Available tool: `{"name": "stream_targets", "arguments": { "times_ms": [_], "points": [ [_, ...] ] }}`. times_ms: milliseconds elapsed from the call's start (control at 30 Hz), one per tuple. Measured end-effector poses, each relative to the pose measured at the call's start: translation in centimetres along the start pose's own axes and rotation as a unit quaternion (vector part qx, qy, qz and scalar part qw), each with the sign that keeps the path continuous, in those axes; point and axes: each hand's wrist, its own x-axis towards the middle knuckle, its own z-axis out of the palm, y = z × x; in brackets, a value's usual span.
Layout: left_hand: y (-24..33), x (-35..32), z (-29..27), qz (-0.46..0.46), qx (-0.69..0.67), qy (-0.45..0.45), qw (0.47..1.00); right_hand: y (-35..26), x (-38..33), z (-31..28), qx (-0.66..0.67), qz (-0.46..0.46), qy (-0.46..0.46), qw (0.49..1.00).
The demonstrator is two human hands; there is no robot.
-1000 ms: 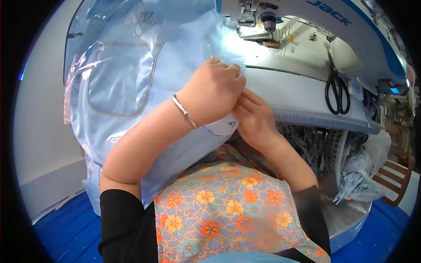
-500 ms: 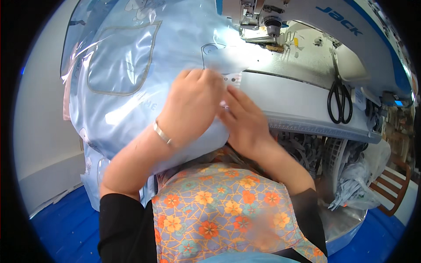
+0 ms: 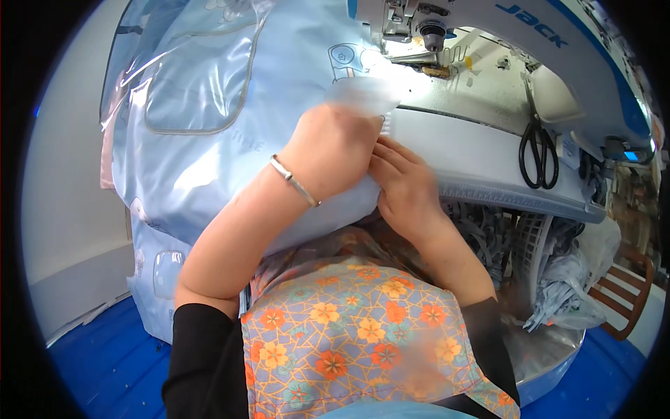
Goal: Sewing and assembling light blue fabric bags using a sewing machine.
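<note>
A large light-blue fabric piece (image 3: pixel 209 146) with clear plastic pockets lies over the sewing table and hangs down on the left. My left hand (image 3: pixel 328 150), with a thin silver bracelet on the wrist, grips a fold of this fabric near its right edge. My right hand (image 3: pixel 405 181) sits just beside it, fingers pinching the same fabric edge at the table front. Both hands are a short way in front of the sewing machine's needle and presser foot (image 3: pixel 426 45).
A white and blue sewing machine (image 3: pixel 530 35) fills the top right. Black scissors (image 3: pixel 537 150) lie on its bed at the right. Fabric strips and scraps (image 3: pixel 502 237) hang under the table edge. A wooden chair (image 3: pixel 624 293) stands at the right over a blue floor (image 3: pixel 98 363).
Both hands have shifted with the fabric edge up and to the right, closer to the needle. The blue fabric has been pulled along and bunched differently.
</note>
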Motion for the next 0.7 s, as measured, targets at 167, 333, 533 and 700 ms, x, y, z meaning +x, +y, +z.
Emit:
{"name": "stream_targets", "arguments": {
  "times_ms": [167,333,533,700],
  "points": [
    [-1.0,2.7,-0.2,-0.04,0.005,-0.034,0.999,0.9,2.2,-0.3,-0.009,0.011,-0.002,1.0],
    [-2.2,3.4,0.1,-0.052,-0.001,-0.019,0.998,0.2,2.6,0.2,-0.037,0.028,-0.037,0.998],
    [-0.3,3.0,2.4,-0.053,0.004,0.061,0.997,-0.7,-1.5,0.3,-0.042,-0.02,-0.045,0.998],
    [0.5,1.0,3.0,-0.04,0.035,0.075,0.996,0.9,-6.5,-2.0,0.047,-0.062,0.053,0.996]
  ]
}}
